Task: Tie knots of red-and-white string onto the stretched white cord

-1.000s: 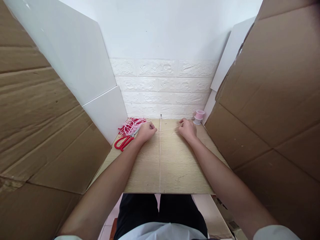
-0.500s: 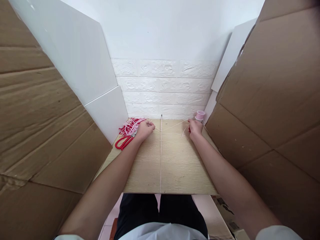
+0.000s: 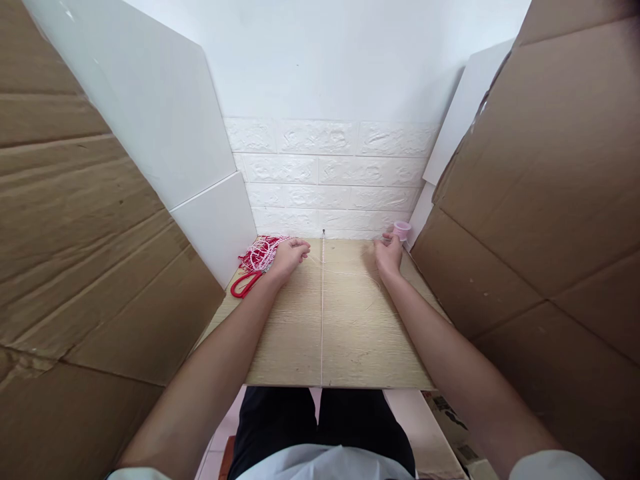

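A thin, cream-coloured thread (image 3: 345,274) is laid in a loose, wavering line across a pale wooden table (image 3: 360,347), between two bare hands. It is crossed at its left part by a straight, pale cord (image 3: 322,320), which is thicker and looks knotted near the wall. The thread's near end is pinched by the bunched fingertips of the left hand (image 3: 291,258). The fingers of the right hand (image 3: 389,255) are loosely bent beside a pink spool (image 3: 401,231); whether any thread is gripped there cannot be told. Red-handled scissors (image 3: 243,286) are partly hidden by the left wrist, beside heaped red and white strands (image 3: 257,255).
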`<action>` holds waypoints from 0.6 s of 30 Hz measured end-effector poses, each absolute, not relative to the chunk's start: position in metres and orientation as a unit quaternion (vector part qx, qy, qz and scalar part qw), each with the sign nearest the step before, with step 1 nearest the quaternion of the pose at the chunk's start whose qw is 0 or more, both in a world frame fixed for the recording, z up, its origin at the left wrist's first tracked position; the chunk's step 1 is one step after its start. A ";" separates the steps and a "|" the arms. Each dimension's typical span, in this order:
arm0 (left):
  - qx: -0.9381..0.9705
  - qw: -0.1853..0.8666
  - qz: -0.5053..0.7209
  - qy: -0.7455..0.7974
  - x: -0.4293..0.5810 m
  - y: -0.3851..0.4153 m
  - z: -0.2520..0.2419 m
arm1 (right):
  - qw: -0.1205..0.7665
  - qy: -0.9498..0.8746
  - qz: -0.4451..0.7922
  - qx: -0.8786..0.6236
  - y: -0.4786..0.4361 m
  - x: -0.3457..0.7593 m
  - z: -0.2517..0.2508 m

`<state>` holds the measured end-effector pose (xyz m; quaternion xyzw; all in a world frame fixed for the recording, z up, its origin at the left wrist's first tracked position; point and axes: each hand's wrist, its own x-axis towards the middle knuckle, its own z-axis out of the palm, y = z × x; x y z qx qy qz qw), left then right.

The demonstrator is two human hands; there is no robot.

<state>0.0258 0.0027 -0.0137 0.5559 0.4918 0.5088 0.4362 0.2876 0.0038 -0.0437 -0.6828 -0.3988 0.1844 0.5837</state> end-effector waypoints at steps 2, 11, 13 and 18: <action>0.542 0.467 0.503 0.485 0.025 0.002 -0.011 | 0.535 -0.426 0.121 -0.720 -0.001 0.288 -0.042; 0.505 0.579 0.473 0.431 0.024 -0.004 -0.003 | 0.556 -0.612 0.184 -0.532 -0.032 0.237 -0.011; 0.499 0.595 0.472 0.417 0.024 -0.005 -0.001 | 0.535 -0.664 0.256 -0.455 -0.041 0.219 -0.013; 0.506 0.604 0.472 0.396 0.025 -0.007 0.001 | 0.473 -0.700 0.405 -0.350 -0.055 0.196 -0.019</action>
